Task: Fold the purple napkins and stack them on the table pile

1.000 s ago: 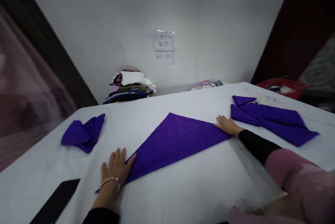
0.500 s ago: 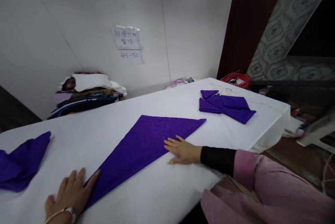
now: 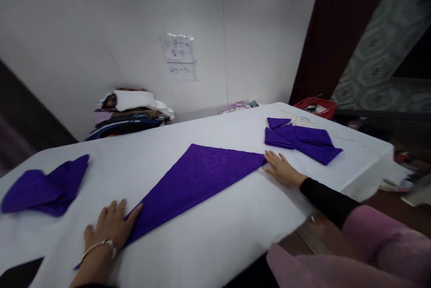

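A purple cloth (image 3: pixel 198 180) lies folded in a long triangle on the white-covered table (image 3: pixel 215 243). My left hand (image 3: pixel 109 229), with a bracelet at the wrist, rests flat with fingers spread over the cloth's lower left end; a small purple tip shows beyond the wrist. At the right corner of the triangle, my right hand (image 3: pixel 281 169) lies open, its fingertips touching the cloth. Neither hand grips anything.
Folded purple cloths (image 3: pixel 303 140) lie at the right back of the table, and a crumpled purple cloth (image 3: pixel 50 187) at the left. Behind stand a clothes pile (image 3: pixel 131 113) and a red basket (image 3: pixel 318 107). A paper sign (image 3: pixel 180 54) hangs on the wall.
My right hand has slid from the middle of the lower edge to the cloth's right corner. My left hand stays at the left end. The view has shifted left.
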The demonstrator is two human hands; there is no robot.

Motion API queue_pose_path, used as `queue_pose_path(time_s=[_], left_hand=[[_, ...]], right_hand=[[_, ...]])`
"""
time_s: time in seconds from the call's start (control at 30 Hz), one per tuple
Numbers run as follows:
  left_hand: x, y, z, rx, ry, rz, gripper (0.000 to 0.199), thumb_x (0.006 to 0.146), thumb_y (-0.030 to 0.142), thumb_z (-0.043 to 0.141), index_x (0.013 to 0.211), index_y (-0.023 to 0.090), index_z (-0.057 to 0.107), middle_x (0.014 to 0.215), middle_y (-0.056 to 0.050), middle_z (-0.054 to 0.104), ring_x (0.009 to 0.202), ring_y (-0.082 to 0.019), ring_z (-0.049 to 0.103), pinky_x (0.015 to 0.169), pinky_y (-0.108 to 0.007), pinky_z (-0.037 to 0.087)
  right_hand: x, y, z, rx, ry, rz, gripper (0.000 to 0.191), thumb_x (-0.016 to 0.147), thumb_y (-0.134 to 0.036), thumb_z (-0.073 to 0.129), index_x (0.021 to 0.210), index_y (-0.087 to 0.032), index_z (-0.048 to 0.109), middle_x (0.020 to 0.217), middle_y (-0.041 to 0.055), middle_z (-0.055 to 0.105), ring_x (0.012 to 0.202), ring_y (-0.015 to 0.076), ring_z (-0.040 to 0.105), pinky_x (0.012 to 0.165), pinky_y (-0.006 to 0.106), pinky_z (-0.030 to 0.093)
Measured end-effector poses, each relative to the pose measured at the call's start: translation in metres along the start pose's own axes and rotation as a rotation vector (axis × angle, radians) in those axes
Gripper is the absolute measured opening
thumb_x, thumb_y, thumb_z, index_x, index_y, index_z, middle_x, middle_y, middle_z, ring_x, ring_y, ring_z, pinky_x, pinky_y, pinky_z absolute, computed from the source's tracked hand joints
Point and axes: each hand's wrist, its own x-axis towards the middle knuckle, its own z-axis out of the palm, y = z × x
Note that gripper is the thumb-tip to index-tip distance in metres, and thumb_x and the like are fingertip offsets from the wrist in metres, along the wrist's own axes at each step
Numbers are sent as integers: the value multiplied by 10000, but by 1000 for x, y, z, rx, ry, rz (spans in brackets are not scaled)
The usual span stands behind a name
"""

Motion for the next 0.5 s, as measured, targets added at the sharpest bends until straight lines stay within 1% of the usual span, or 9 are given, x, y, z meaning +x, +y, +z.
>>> queue_pose_path(time_s=[0.03, 0.07, 0.17, 0.23, 0.27, 0.3, 0.37, 0.43, 0.5], left_hand=[[-5, 5, -5, 35, -3, -1, 748, 803, 629, 125, 1403, 209, 274, 1512, -27, 168, 1389, -232, 105, 1072, -511, 165], [-11, 10, -10, 51, -17, -7, 752, 811, 616, 144, 1402, 172, 279, 1514, -58, 160, 1386, -241, 119, 1072, -510, 175], [-24, 20, -23, 52, -30, -8, 730, 831, 593, 199, 1403, 147, 274, 1509, -93, 178, 1381, -263, 137, 1072, -527, 169], [-30, 23, -27, 24, -36, -4, 726, 841, 586, 213, 1406, 134, 263, 1507, -110, 177, 1379, -279, 139, 1073, -535, 157], [-32, 23, -28, 23, -42, -13, 726, 841, 591, 215, 1406, 137, 266, 1507, -107, 175, 1380, -278, 135, 1075, -531, 157], [-33, 23, -28, 21, -46, -18, 727, 841, 599, 210, 1408, 148, 262, 1509, -95, 169, 1383, -265, 125, 1082, -517, 153], [-36, 23, -27, 16, -52, -28, 736, 836, 619, 198, 1412, 165, 252, 1513, -76, 159, 1388, -251, 106, 1092, -504, 140], [-37, 22, -25, 4, -54, -33, 748, 830, 636, 190, 1415, 173, 245, 1516, -66, 154, 1389, -246, 97, 1098, -500, 128], [-38, 20, -25, -10, -55, -34, 757, 825, 647, 189, 1416, 176, 242, 1517, -62, 150, 1390, -245, 88, 1102, -500, 117]], right_hand=[[0, -18, 2, 3, 8, -99, 705, 904, -588, 220, 1425, -113, 236, 1489, 139, 170, 1376, 256, 98, 1094, 495, 92], [0, -38, 5, 13, 11, -206, 701, 900, -596, 229, 1426, -131, 239, 1491, 124, 174, 1376, 252, 102, 1096, 492, 94], [2, -100, 11, 85, -18, -499, 682, 898, -598, 251, 1432, -174, 230, 1493, 96, 180, 1376, 252, 112, 1096, 493, 106], [5, -131, 16, 140, -53, -631, 677, 898, -595, 265, 1436, -188, 217, 1495, 90, 176, 1375, 254, 116, 1098, 488, 110], [7, -142, 18, 162, -75, -672, 675, 898, -594, 268, 1436, -190, 217, 1493, 91, 183, 1373, 255, 124, 1098, 487, 111], [10, -149, 21, 176, -99, -698, 673, 898, -593, 269, 1435, -190, 222, 1489, 94, 196, 1371, 256, 136, 1098, 489, 111], [14, -152, 27, 186, -133, -714, 664, 900, -590, 266, 1432, -194, 234, 1483, 96, 214, 1367, 259, 154, 1095, 497, 114], [17, -142, 34, 179, -140, -698, 647, 904, -582, 265, 1432, -209, 231, 1484, 85, 208, 1367, 258, 156, 1090, 510, 120], [16, -127, 39, 170, -116, -659, 632, 906, -574, 269, 1434, -228, 219, 1488, 70, 195, 1368, 258, 148, 1087, 521, 122]])
